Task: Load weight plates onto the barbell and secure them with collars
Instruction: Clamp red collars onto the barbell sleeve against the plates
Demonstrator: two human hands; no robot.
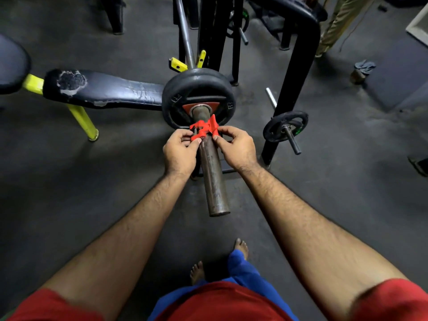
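A rusty barbell sleeve (214, 181) points toward me, its end near the middle of the view. Black weight plates (199, 85) sit on it at the far end, the front one with a red centre. A red plastic collar (203, 129) wraps the sleeve a short way in front of the plates. My left hand (179, 151) pinches the collar's left side with thumb and fingers. My right hand (238, 147) pinches its right side. Whether the collar's clamp is closed I cannot tell.
A worn dark bench pad (104, 90) on yellow legs (83, 121) lies to the left. A black rack upright (294, 82) stands right of the plates, with a small loaded bar (287, 127) beside it. My bare feet (240, 247) stand on dark rubber floor.
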